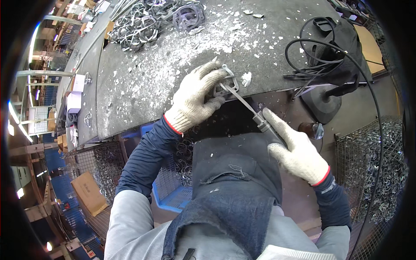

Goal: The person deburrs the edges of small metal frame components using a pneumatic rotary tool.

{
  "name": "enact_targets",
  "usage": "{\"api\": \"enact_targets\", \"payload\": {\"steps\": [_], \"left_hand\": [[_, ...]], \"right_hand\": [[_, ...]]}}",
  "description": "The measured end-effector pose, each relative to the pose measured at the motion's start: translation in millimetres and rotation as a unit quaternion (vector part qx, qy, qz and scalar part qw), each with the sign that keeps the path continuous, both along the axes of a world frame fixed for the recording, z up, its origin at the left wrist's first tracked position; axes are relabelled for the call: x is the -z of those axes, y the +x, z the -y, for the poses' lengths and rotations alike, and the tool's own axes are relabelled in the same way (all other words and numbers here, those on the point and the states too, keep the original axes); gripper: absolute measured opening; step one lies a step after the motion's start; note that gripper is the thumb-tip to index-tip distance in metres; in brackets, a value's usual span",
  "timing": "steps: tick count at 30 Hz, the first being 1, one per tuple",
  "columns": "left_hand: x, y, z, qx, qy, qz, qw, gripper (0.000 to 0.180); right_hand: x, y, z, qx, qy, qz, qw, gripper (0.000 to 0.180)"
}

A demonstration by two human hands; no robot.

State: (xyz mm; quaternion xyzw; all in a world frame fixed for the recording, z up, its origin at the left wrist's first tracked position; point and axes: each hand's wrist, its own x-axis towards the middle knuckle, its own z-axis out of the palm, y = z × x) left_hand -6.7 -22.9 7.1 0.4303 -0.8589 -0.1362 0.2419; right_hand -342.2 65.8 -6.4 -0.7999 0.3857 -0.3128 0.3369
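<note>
My left hand (pixel 196 96), in a cream knitted glove with a red cuff edge, grips a small grey metal casting (pixel 233 80) at the table's near edge. The fingers wrap its left side and partly hide it. In my right hand (pixel 301 155), gloved alike, is a tool with a long narrow metal blade (pixel 242 100) and a dark cylindrical handle, perhaps a file. Its tip reaches into or against the casting's opening; the exact contact is hidden. Scattered white flakes (pixel 208 43) cover the dark tabletop (pixel 130 99) around my left hand.
A heap of openwork metal castings (pixel 136 26) lies at the far left, beside a ring-shaped one (pixel 188 18). At right are a coiled black cable (pixel 299 73) and a dark stand (pixel 321 106). Wire cages of metal parts (pixel 372 173) and a blue crate (pixel 171 199) stand below table height.
</note>
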Motion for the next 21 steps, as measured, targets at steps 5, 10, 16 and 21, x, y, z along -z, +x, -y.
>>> {"api": "enact_targets", "payload": {"steps": [5,10,16,21], "left_hand": [[0.2,1.3,-3.2,-0.001,0.001,-0.003,1.000,0.078],[-0.6,-1.4,-5.4,-0.015,-0.025,0.005,1.000,0.083],[9.2,1.4,-14.0,-0.030,-0.080,0.019,0.996,0.092],[12.1,-0.7,-13.3,-0.034,-0.093,0.028,0.995,0.094]], "right_hand": [[-46.4,-5.3,-8.4,0.025,-0.068,-0.323,0.944,0.086],[-66.8,10.9,-0.4,0.040,-0.239,-0.481,0.843,0.090],[-113.2,7.4,37.5,-0.009,0.631,0.045,0.774,0.092],[-118.6,12.4,36.1,-0.011,0.656,0.092,0.749,0.089]]}}
